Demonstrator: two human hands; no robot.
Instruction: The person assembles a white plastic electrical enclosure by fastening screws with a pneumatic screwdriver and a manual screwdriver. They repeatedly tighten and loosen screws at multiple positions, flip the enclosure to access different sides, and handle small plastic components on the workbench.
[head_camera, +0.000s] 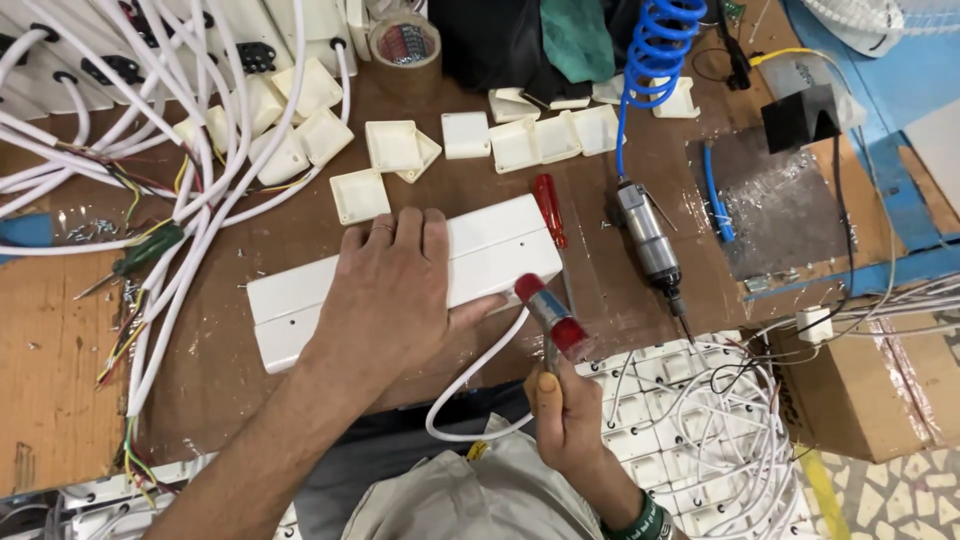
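At about four o'clock from my hands sat a brown cardboard box (858, 392), squarish and plain, at the worktop's (210, 360) right edge, with white wires trailing over its top. I saw no labels, signs or screens anywhere else.

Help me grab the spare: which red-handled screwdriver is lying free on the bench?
The red-handled screwdriver lying on the table beside the white box's right end; the other screwdriver is gripped in the right hand.
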